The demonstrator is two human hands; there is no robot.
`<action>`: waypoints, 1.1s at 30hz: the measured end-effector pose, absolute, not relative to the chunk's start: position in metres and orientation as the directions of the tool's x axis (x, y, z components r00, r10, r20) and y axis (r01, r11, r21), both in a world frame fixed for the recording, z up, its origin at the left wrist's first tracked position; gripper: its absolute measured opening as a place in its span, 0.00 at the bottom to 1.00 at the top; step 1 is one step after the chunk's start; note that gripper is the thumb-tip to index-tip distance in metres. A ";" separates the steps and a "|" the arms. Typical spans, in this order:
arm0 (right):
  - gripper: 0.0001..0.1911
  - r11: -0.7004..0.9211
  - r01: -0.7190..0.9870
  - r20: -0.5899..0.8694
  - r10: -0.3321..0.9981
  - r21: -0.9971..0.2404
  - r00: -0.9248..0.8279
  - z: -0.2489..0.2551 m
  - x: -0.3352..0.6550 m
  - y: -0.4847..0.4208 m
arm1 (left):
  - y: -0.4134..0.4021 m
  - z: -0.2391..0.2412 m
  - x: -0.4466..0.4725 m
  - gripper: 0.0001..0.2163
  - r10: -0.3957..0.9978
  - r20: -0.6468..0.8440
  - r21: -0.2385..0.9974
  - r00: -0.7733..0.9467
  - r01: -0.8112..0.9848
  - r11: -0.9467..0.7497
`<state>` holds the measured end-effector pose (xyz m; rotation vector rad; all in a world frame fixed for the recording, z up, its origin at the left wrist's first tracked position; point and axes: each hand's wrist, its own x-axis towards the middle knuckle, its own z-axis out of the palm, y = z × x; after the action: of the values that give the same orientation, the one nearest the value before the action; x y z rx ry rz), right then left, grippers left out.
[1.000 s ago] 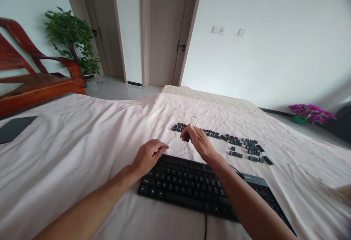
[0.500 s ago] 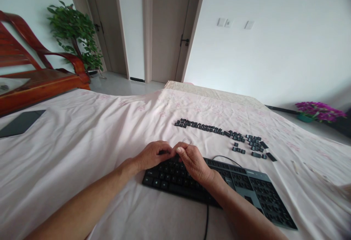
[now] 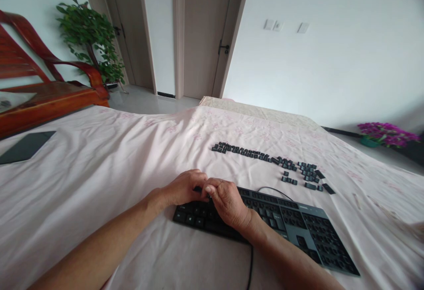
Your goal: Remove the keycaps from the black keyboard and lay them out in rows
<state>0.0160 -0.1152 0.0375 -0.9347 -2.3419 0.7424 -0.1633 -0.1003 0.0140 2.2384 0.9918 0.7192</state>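
Note:
A black computer keyboard lies on the pink sheet, with keycaps still on its left part and bare switch sockets on its right part. My left hand rests with bent fingers over the keyboard's upper left corner, gripping it. Beside it, my right hand is closed in a pinch over the upper left keys. The thin wire keycap puller that stuck out of this hand a moment ago is now hidden by the fingers. Something small and dark shows under the right thumb. Loose black keycaps lie in rows behind the keyboard.
A dark flat tablet or phone lies at the left on the sheet. The keyboard cable runs toward me. Beyond stand a wooden chair, a green plant and purple flowers.
My right hand has moved slightly left and down, closer to the keys. The wire loop above it has gone out of sight. My left hand has hardly moved.

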 end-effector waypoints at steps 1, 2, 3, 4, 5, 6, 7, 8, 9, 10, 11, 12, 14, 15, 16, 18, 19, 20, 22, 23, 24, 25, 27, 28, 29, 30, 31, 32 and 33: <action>0.23 0.611 0.471 0.249 0.740 -0.636 -0.624 0.037 0.015 -0.116 | -0.100 0.013 -0.163 0.05 0.783 0.235 0.687 0.575 0.472 -0.553; 0.23 0.604 0.487 0.247 0.751 -0.630 -0.612 0.038 0.013 -0.116 | -0.100 0.013 -0.163 0.04 0.785 0.234 0.689 0.573 0.473 -0.550; 0.23 0.596 0.503 0.245 0.763 -0.626 -0.598 0.038 0.011 -0.116 | -0.099 0.013 -0.163 0.04 0.787 0.234 0.692 0.571 0.471 -0.547; 0.23 0.587 0.518 0.244 0.774 -0.622 -0.585 0.039 0.010 -0.116 | -0.099 0.013 -0.164 0.03 0.788 0.235 0.696 0.569 0.468 -0.545; 0.23 0.581 0.530 0.241 0.782 -0.618 -0.575 0.039 0.008 -0.117 | -0.099 0.013 -0.164 0.03 0.790 0.236 0.701 0.566 0.463 -0.542; 0.23 0.576 0.539 0.239 0.787 -0.614 -0.569 0.040 0.007 -0.117 | -0.099 0.013 -0.165 0.03 0.790 0.237 0.707 0.565 0.457 -0.539; 0.23 0.570 0.546 0.235 0.792 -0.614 -0.563 0.040 0.006 -0.118 | -0.098 0.012 -0.165 0.02 0.789 0.238 0.712 0.566 0.451 -0.539; 0.23 0.560 0.552 0.232 0.800 -0.617 -0.552 0.040 0.005 -0.119 | -0.098 0.012 -0.165 0.02 0.786 0.240 0.711 0.570 0.447 -0.542; 0.24 0.549 0.556 0.235 0.810 -0.623 -0.537 0.039 0.005 -0.119 | -0.097 0.012 -0.166 0.03 0.780 0.239 0.706 0.578 0.448 -0.548; 0.24 0.541 0.557 0.243 0.819 -0.630 -0.520 0.037 0.005 -0.120 | -0.097 0.012 -0.166 0.03 0.772 0.236 0.695 0.589 0.453 -0.558; 0.25 0.537 0.555 0.254 0.824 -0.635 -0.507 0.035 0.005 -0.121 | -0.096 0.012 -0.166 0.04 0.765 0.234 0.679 0.600 0.462 -0.570; 0.25 0.541 0.548 0.273 0.824 -0.638 -0.497 0.032 0.006 -0.122 | -0.096 0.012 -0.165 0.05 0.758 0.234 0.661 0.609 0.472 -0.583; 0.24 0.568 0.516 0.324 0.810 -0.641 -0.489 0.027 0.009 -0.124 | -0.096 0.012 -0.165 0.07 0.746 0.249 0.631 0.618 0.480 -0.609; 0.23 0.583 0.494 0.353 0.801 -0.645 -0.484 0.024 0.010 -0.125 | -0.096 0.011 -0.164 0.08 0.740 0.260 0.623 0.620 0.478 -0.619; 0.23 0.594 0.469 0.381 0.793 -0.654 -0.475 0.022 0.012 -0.126 | -0.096 0.011 -0.163 0.09 0.734 0.272 0.619 0.622 0.471 -0.629; 0.23 0.603 0.416 0.424 0.788 -0.681 -0.448 0.018 0.015 -0.128 | -0.097 0.011 -0.161 0.11 0.722 0.280 0.620 0.632 0.455 -0.639; 0.23 0.604 0.387 0.440 0.786 -0.697 -0.434 0.017 0.016 -0.129 | -0.097 0.010 -0.161 0.12 0.719 0.278 0.627 0.637 0.446 -0.638; 0.23 0.607 0.352 0.460 0.783 -0.713 -0.418 0.016 0.017 -0.130 | -0.098 0.010 -0.160 0.12 0.716 0.274 0.641 0.642 0.434 -0.634; 0.22 0.613 0.275 0.505 0.778 -0.741 -0.372 0.015 0.019 -0.131 | -0.098 0.009 -0.159 0.13 0.712 0.260 0.680 0.653 0.399 -0.615; 0.22 0.614 0.242 0.524 0.778 -0.751 -0.347 0.015 0.019 -0.132 | -0.099 0.009 -0.159 0.14 0.712 0.251 0.702 0.656 0.384 -0.600; 0.22 0.614 0.218 0.536 0.779 -0.759 -0.326 0.014 0.019 -0.132 | -0.099 0.009 -0.160 0.14 0.717 0.242 0.722 0.654 0.373 -0.583; 0.21 0.611 0.206 0.542 0.781 -0.764 -0.310 0.014 0.018 -0.132 | -0.099 0.009 -0.160 0.13 0.729 0.234 0.740 0.643 0.368 -0.563; 0.20 0.613 0.208 0.548 0.782 -0.762 -0.296 0.014 0.018 -0.131 | -0.100 0.009 -0.161 0.11 0.767 0.224 0.770 0.601 0.373 -0.518; 0.20 0.623 0.216 0.557 0.776 -0.752 -0.296 0.014 0.018 -0.131 | -0.100 0.010 -0.162 0.11 0.787 0.221 0.785 0.576 0.374 -0.494; 0.19 0.639 0.228 0.572 0.765 -0.735 -0.297 0.015 0.018 -0.130 | -0.100 0.010 -0.162 0.10 0.808 0.217 0.802 0.549 0.371 -0.467; 0.19 0.658 0.246 0.590 0.750 -0.711 -0.300 0.017 0.018 -0.130 | -0.101 0.010 -0.162 0.10 0.826 0.211 0.819 0.522 0.366 -0.441; 0.18 0.680 0.274 0.610 0.732 -0.680 -0.304 0.019 0.019 -0.129 | -0.101 0.010 -0.161 0.11 0.842 0.204 0.836 0.499 0.360 -0.415; 0.18 0.701 0.313 0.629 0.713 -0.641 -0.309 0.023 0.020 -0.128 | -0.101 0.010 -0.160 0.12 0.857 0.195 0.852 0.478 0.350 -0.389; 0.17 0.716 0.364 0.646 0.697 -0.596 -0.312 0.026 0.021 -0.127 | -0.101 0.010 -0.159 0.13 0.870 0.185 0.869 0.457 0.336 -0.362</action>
<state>0.0209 -0.1272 0.0265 -0.8171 -1.9298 0.4214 -0.1585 -0.1013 0.0103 1.9094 1.0114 0.8459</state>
